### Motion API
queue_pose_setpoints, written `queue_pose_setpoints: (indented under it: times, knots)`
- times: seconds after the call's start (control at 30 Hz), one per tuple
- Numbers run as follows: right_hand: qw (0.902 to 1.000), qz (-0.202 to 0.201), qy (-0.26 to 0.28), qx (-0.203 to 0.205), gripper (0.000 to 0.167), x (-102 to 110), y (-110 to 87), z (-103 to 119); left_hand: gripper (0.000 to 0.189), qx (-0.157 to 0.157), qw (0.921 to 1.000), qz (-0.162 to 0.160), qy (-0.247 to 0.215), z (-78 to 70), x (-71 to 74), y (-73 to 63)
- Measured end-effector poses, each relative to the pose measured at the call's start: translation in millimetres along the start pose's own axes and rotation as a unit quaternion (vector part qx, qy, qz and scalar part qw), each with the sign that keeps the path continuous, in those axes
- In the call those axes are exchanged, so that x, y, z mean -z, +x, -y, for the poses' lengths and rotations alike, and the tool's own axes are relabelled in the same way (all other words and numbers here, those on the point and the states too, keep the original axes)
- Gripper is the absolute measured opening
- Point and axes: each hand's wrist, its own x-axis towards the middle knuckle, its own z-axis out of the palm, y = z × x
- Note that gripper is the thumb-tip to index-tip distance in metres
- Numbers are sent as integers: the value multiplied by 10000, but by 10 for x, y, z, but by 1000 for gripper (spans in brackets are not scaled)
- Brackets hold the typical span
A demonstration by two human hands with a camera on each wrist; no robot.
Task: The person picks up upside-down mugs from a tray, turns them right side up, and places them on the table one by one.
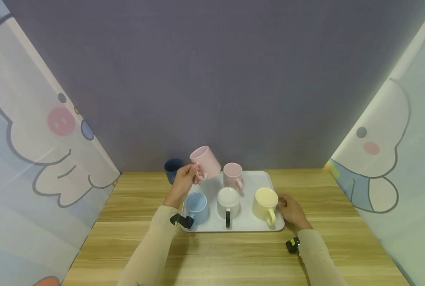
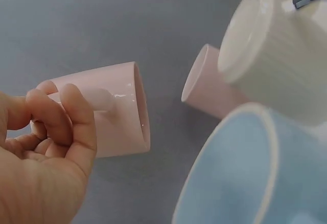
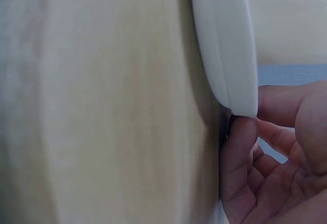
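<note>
My left hand point(image 1: 184, 182) grips a pink mug point(image 1: 209, 162) by its handle, holding it tilted above the back left of a white tray point(image 1: 247, 217). In the left wrist view, curled fingers wrap the handle of that pink mug point(image 2: 120, 124). My right hand point(image 1: 292, 212) pinches the tray's right edge beside the yellow mug point(image 1: 263, 208); the right wrist view shows fingers at the underside of the tray rim point(image 3: 232, 55). Also on the tray are a second pink mug point(image 1: 231, 176), a white mug point(image 1: 226, 204) with a black handle, and a light blue mug point(image 1: 198, 212).
A dark blue cup point(image 1: 170, 169) stands at the table's back left, just off the tray and partly behind my left hand. The wooden table point(image 1: 233, 258) meets a grey wall point(image 1: 216, 79) at the back. Cartoon-printed curtains point(image 1: 30, 139) flank both sides.
</note>
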Motion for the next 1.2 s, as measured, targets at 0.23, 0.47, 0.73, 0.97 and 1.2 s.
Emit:
queue_pose_setpoints:
  times: [0.23,0.47,0.73,0.97,1.2]
  knots:
    - [10000,-44,45,-24,44,18,-4,15,29,204,9900,387,-1342,27,-58,-52]
    - [10000,-69,24,-53,44,36,-10,33,28,524,9602,596,-2679,47,-172,-103]
    - [9999,-64,65,-76,43,6,-32,24,29,522,9160,784,-3900,73,-248,-145]
    - [9998,-135,116,-62,42,1,-38,34,39,121,8851,1374,-4445,124,-273,-181]
    - [9957,-14,850,-362,40,53,-48,50,35,300,8708,1246,-4746,121,-333,-200]
